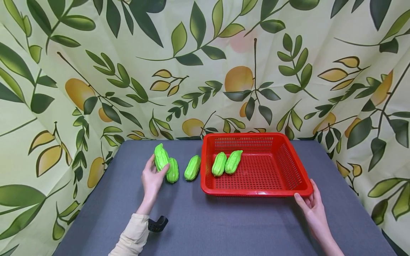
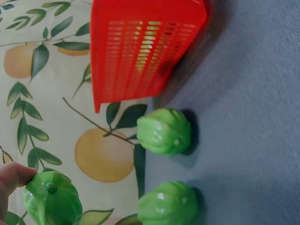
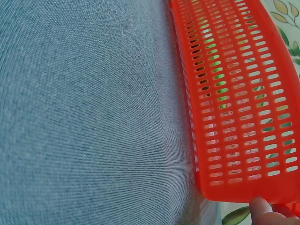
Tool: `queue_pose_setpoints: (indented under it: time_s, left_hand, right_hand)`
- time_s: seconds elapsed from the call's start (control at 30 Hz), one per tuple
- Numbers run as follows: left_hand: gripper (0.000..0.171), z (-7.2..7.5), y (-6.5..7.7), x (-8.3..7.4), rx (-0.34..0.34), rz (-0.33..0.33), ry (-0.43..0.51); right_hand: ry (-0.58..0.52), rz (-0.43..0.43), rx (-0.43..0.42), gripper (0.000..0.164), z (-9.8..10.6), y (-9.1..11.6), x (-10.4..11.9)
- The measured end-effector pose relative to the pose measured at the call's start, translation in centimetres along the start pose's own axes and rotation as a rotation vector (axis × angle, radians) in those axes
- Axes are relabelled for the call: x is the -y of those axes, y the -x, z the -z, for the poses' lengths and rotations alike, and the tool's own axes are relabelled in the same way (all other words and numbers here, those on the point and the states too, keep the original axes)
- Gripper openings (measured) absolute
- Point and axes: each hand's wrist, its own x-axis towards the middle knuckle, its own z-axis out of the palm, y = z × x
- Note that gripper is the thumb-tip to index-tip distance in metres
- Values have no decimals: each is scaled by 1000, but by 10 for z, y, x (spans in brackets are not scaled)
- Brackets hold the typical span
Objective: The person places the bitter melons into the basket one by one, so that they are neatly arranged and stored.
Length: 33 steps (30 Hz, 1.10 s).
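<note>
1. Red basket (image 1: 250, 193): stands on the grey cloth (image 1: 243, 227)
2. Left hand (image 1: 153, 179): left of the basket, thumb and fingers pinching a green vegetable (image 1: 161, 157), well apart from the basket
3. Right hand (image 1: 312, 203): at the basket's near right corner, thumb and fingers pinching its rim
4. Paired vegetables (image 1: 219, 164): two, inside the basket, left part
5. Loose vegetables (image 1: 192, 168): two, left of the basket, one just beside it

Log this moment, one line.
left hand: holds ridged green gourd | right hand: grips red basket corner | in basket: two gourds | gray tabletop: two gourds
</note>
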Motion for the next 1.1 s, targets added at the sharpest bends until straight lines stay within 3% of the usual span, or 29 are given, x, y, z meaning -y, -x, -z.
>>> queue_pose_setpoints:
  time_s: [0.73, 1.1]
  left_hand:
    - [74, -29, 6, -28, 72, -58, 98]
    - [73, -53, 13, -44, 128, -113, 125]
  right_hand:
    - [0, 2, -5, 86, -1, -1, 0]
    - [-8, 0, -3, 86, 0, -1, -1]
